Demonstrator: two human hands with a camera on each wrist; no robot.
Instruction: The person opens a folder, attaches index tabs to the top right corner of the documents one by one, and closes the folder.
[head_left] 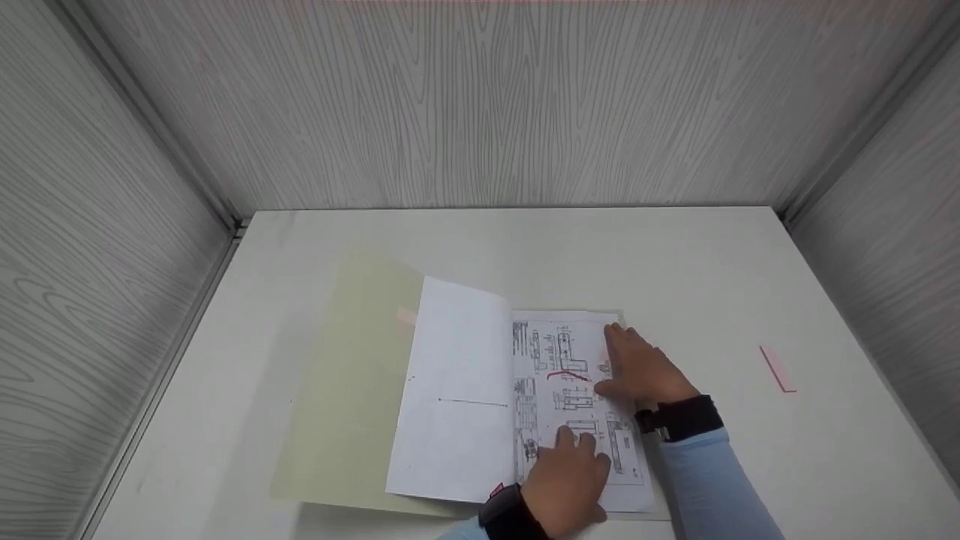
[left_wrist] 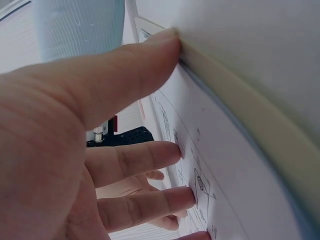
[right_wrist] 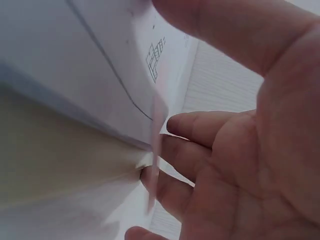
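Observation:
A booklet with a pale yellow-green cover (head_left: 330, 420) lies open on the table, a white page (head_left: 457, 375) turned over to its left side. On the right side is a page of technical drawings (head_left: 547, 352) with a red curved mark. My left hand (head_left: 566, 480) rests on the lower part of that page, fingers extended, its thumb at the bottom edge. At the page's right edge, my right hand (head_left: 645, 367) touches the paper with fairly straight fingers. A thin pink sticky tab (right_wrist: 157, 115) stands at the page edge against the right fingertips in the right wrist view.
Another pink tab (head_left: 406, 316) shows at the edge of the turned page. To the right on the white table (head_left: 690, 262) lies a small pink strip with a red edge (head_left: 776, 367). Grey wood-grain panels (head_left: 480, 105) enclose the table at the back and sides.

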